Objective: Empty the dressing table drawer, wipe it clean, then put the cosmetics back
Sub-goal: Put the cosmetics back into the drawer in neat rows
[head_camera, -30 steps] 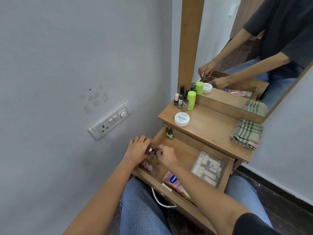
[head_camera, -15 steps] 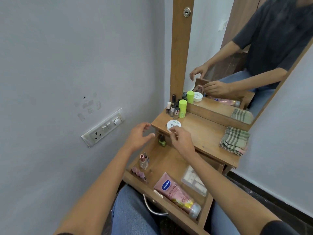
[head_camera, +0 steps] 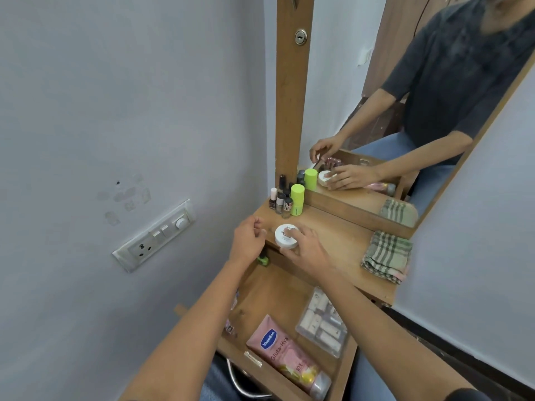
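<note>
The wooden counter [head_camera: 341, 244] carries most of the small cosmetics, and the open drawer [head_camera: 275, 287] lies just below both hands. The right hand [head_camera: 308, 250] grips the white round jar [head_camera: 286, 235] from its right side, fingers curled over the lid, at the front edge of the counter. The left hand [head_camera: 247, 240] hangs just left of the jar, loosely curled and holding nothing that I can see. It looks like the putting-back stage, so I think the jar should be lifted straight up first, then brought toward the person and down, because the counter edge is directly under it and could catch it. Beyond the hands stand a green tube [head_camera: 297, 199] and some nail polish bottles [head_camera: 280, 201], near enough to be knocked. Below the right wrist the drawer has bare wood; nearer the person lie a pink Vaseline tube [head_camera: 285, 353] and a clear box [head_camera: 322, 322]. A folded checked cloth [head_camera: 386, 256] rests well to the right.
</note>
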Demonstrator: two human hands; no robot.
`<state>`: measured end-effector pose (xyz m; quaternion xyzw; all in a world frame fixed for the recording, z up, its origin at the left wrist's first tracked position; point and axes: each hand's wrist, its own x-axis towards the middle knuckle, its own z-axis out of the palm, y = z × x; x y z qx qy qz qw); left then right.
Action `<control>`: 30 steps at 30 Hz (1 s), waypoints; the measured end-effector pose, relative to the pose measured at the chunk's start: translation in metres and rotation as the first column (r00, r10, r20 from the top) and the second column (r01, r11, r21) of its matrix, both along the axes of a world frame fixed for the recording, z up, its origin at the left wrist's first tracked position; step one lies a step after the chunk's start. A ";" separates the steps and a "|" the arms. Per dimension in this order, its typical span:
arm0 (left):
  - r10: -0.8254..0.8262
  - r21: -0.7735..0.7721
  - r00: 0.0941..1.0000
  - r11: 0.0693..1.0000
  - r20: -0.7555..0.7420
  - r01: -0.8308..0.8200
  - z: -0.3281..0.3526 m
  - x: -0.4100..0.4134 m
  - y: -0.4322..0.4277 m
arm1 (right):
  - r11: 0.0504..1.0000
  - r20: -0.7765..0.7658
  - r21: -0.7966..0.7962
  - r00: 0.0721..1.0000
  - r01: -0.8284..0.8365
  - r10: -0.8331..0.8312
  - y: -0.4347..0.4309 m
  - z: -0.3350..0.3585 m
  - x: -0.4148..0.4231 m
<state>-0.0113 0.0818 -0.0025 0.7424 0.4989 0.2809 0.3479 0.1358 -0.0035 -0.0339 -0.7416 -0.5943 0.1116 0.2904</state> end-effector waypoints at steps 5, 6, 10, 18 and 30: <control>0.001 0.008 0.999 1.000 0.036 -0.002 -0.002 0.016 0.007 | 0.995 -0.013 0.084 0.999 0.053 -0.052 -0.012 -0.005 0.023; 0.001 0.018 0.999 1.000 0.039 -0.002 -0.001 0.020 0.009 | 0.992 -0.030 0.106 0.997 0.074 -0.071 -0.014 -0.006 0.026; 0.012 0.066 0.998 0.998 0.054 -0.016 0.002 0.039 0.018 | 0.971 -0.133 0.147 0.976 0.190 -0.171 -0.014 -0.008 0.030; -0.054 0.157 0.998 0.986 -0.028 0.058 0.013 0.060 0.029 | 0.958 -0.048 0.125 0.966 0.260 -0.256 -0.009 -0.011 0.034; -0.038 0.348 0.949 0.925 -0.312 0.151 0.006 0.057 0.036 | 0.928 0.208 0.345 0.953 0.140 -0.221 0.037 0.023 0.025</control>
